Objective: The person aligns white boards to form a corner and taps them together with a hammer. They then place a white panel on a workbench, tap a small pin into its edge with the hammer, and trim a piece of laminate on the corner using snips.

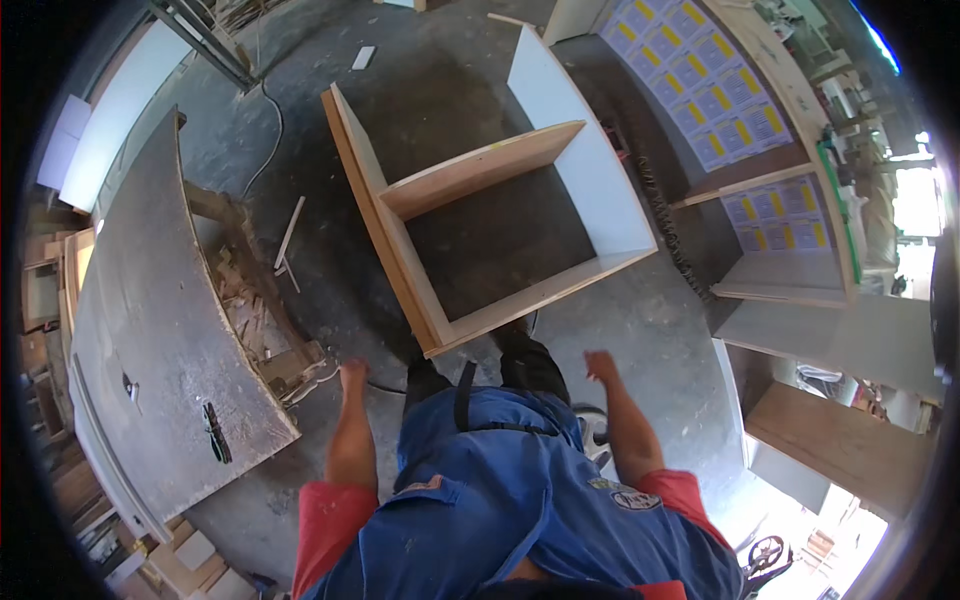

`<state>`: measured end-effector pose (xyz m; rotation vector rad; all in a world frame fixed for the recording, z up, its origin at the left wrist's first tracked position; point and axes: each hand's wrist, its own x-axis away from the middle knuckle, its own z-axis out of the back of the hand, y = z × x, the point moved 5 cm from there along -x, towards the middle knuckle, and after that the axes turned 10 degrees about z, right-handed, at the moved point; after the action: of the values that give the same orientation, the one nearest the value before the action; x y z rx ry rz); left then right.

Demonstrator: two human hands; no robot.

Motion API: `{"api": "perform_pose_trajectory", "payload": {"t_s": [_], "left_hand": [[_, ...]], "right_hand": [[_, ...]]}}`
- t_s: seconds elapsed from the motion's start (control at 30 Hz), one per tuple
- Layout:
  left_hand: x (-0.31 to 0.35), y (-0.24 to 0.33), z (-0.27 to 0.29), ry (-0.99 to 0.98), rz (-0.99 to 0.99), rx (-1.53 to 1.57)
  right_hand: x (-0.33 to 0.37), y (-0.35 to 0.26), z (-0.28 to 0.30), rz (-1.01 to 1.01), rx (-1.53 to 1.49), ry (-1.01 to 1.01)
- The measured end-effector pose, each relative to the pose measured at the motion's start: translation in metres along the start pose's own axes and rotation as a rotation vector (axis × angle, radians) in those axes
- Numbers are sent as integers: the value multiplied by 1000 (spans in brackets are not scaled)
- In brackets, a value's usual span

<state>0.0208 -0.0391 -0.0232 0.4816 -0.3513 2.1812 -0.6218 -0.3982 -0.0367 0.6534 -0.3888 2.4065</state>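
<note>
Frame [391, 232], wooden: on floor [650, 335], centre. Left hand [353, 376]: left of frame's near end, apart. Right hand [600, 367]: right of it, apart. Both too small to tell whether open or closed. Counter [165, 300]: left, dark tool [216, 433] on top.

This looks like a woodworking workshop. A partly built wooden frame [490, 178], like a cabinet carcass, rests on the bare, stained grey floor [640, 345] at 12 o'clock. At 9 o'clock a broad, scuffed table [165, 320] has wood scraps [240, 305] heaped beside its inner edge, and thin wood strips [289, 232] lie at 10 o'clock. Board offcuts [185, 565] crowd 7 to 8 o'clock. A large shelf unit [765, 270] stands at 2 to 3 o'clock, and a blue work apron [465, 505] shows at 6 o'clock.
</note>
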Motion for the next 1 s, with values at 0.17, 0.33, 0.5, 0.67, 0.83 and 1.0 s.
{"api": "perform_pose_trajectory", "payload": {"t_s": [0.17,0.33,0.5,0.67,0.83,1.0], "left_hand": [[206,51,-36,-688,1184,1454],[209,169,-54,-1045,888,1333],[65,164,-49,-611,625,729],[-168,139,29,225,558,886],[-321,164,98,345,468,846],[-339,172,105,401,646,666]], "right_hand": [[-89,75,124,-362,-499,168],[-183,97,193,-316,-493,229],[-254,44,165,-229,-609,205],[-275,-77,71,-359,-1170,13],[-278,-181,16,-468,-1558,-230],[-318,-224,-33,-478,-1361,-347]]}}
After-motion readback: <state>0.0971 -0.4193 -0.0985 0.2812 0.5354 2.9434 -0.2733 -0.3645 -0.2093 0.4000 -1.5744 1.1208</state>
